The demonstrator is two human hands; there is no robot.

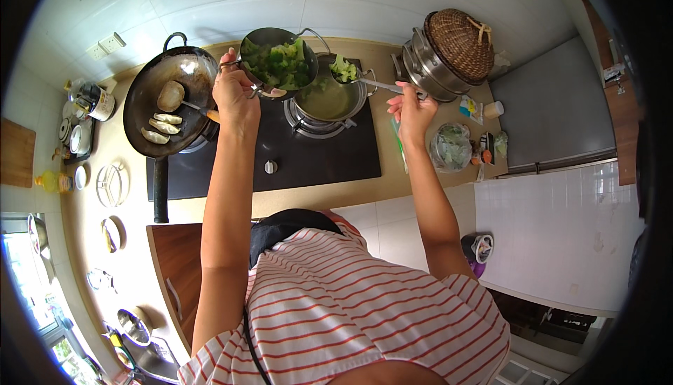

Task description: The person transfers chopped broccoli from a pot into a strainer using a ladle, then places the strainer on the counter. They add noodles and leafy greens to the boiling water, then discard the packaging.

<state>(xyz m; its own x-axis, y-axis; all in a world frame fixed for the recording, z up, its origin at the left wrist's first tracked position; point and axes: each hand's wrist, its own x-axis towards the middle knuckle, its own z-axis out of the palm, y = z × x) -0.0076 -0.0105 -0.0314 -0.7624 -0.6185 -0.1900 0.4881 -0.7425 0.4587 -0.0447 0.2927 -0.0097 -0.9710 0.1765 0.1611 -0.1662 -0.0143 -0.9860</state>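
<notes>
My left hand point(235, 81) grips the handle of a metal pot point(310, 69) full of green broccoli point(281, 64), raised and tilted above the stove. My right hand point(414, 109) holds the grey handle of a ladle point(384, 85) whose bowl carries pale green broccoli point(344, 69). Below the ladle, a second metal pot point(363, 104) with greenish liquid point(326, 98) sits on the right burner. Left of my left hand, a dark wok point(139, 98) holds several dumplings point(164, 126) and a wooden-handled spatula point(172, 96).
The wok's long handle point(161, 190) juts past the counter's front edge. Stacked metal steamer pots point(420, 69) under a woven dome lid point(457, 46) stand at the right. A bag of greens point(450, 147) lies near my right forearm. Bottles point(97, 102) and a wire rack point(112, 185) are at the left.
</notes>
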